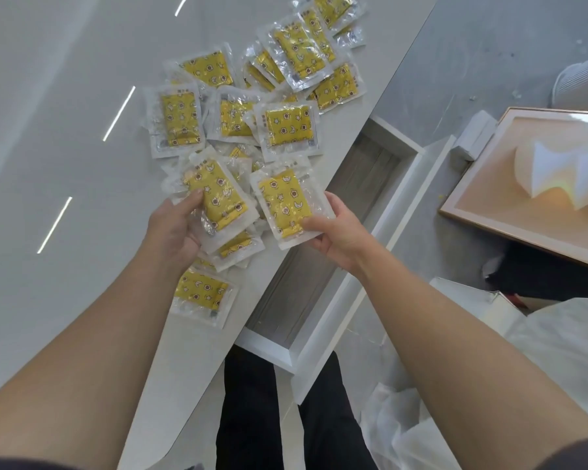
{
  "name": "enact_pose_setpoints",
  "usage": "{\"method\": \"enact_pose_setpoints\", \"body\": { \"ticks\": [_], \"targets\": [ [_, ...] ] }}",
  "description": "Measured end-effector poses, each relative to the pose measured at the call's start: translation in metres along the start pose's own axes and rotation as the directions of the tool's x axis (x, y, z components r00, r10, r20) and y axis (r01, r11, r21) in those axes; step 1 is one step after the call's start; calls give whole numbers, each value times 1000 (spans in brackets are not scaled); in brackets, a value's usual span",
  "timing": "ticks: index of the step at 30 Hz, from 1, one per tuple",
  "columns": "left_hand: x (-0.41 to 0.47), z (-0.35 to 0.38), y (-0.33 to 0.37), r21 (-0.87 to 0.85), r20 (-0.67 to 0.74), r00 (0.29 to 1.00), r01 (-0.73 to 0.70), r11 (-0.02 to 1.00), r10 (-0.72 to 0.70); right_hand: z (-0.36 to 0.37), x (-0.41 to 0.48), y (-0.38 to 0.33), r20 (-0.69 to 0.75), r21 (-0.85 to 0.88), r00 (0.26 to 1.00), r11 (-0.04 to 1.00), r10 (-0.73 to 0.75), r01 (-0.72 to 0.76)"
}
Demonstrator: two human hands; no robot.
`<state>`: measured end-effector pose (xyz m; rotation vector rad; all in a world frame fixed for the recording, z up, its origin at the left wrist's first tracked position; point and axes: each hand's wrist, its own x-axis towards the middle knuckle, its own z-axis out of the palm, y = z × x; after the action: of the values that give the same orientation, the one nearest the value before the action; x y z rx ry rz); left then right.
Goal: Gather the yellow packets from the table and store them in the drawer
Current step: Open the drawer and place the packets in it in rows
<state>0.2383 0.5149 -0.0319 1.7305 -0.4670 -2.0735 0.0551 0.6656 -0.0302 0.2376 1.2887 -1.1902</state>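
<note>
Over the table (65, 147) edge, two hands hold yellow packets.
Left hand (172, 228) grips a small stack (218, 201); right hand (336, 234) pinches a single packet (284, 205) just beside it. Loose packets (286, 127) lie beyond both grips; open drawer (306, 283) below the right.

Pinched in the left hand (174, 228), a stack of packets (218, 198), over the table (65, 130). Just right of that grip, close beside it, a single packet (286, 205) in the right hand (336, 235), above the table's edge. Beyond both grips, a spread of packets (286, 127) on the table, overlapping, running off toward the far right. Nearer than the left grip, beside the wrist, a lone packet (201, 293) flat on the table. Below and right of the right grip, the open drawer (398, 198), pulled out from under the table edge. Well right of that grip, past the drawer, a framed panel (523, 184).
</note>
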Motion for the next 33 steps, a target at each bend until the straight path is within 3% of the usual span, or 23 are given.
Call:
{"method": "enact_pose_setpoints", "body": {
  "ticks": [4, 9, 13, 17, 20, 23, 29, 33],
  "targets": [
    [-15, -44, 4, 109, 93, 987, 125, 986, -135, 16, -3, 12, 98, -264, 973, 948, 210, -178],
    [-18, -128, -17, 235, -99, 965, 258, 937, -241, 65, -2, 52, 93, -677, 936, 711, 339, -190],
    [-20, -167, -40, 308, -267, 930, 329, 893, -251, 100, 9, 91, 85, -939, 981, 345, 172, 21],
    [-14, -174, -53, 354, -376, 910, 313, 881, -173, 113, 17, 126, 58, -995, 998, 78, 10, 57],
    [-7, -178, -58, 385, -384, 915, 283, 878, -126, 119, 13, 147, 129, -987, 976, -117, -178, 109],
    [-1, -178, -59, 392, -332, 937, 239, 888, -106, 121, 12, 159, 91, -995, 971, -57, -221, 80],
    [1, -172, -61, 333, -128, 985, 155, 930, -118, 108, 7, 158, 24, -920, 1000, 392, 11, 18],
    [-5, -152, -75, 290, -61, 980, 198, 936, -189, 66, -1, 129, 19, -852, 997, 523, 78, -25]
  ]
}}
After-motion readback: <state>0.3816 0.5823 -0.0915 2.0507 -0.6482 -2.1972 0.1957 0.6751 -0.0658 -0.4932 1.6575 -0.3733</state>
